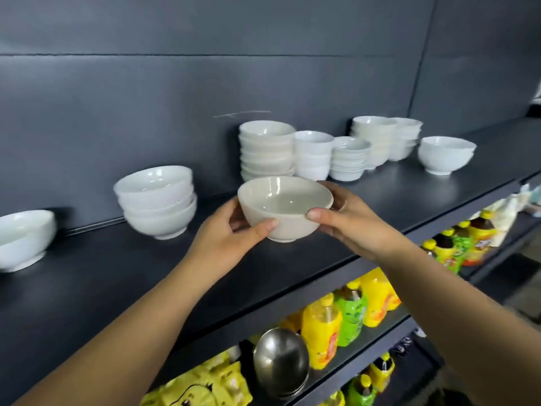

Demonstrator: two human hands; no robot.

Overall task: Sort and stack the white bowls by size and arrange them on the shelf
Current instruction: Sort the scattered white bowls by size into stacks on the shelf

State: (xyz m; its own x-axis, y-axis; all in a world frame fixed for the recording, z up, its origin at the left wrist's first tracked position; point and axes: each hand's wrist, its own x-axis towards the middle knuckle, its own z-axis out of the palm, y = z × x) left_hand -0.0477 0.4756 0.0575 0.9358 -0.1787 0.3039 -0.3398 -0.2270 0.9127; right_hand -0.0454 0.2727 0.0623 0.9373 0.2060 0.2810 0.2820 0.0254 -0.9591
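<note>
Both my hands hold one off-white bowl [285, 206] upright just above the dark shelf [117, 276]. My left hand [231, 232] grips its left side and my right hand [348, 224] grips its right side, thumbs on the near rim. Behind it stands a tall stack of off-white bowls [267, 150]. To the right are a stack of small cups [313, 155], a low stack of small bowls [349, 158], two taller stacks [373, 140] [405, 139] and a single white bowl [445, 155]. On the left are a stack of three bowls [158, 200] and a single bowl [23, 238].
A dark wall panel [205, 83] backs the shelf. Lower shelves hold yellow and green bottles [348, 320], a steel bowl stack [281, 361] and yellow packets [205, 385]. More bottles [459, 241] stand to the right.
</note>
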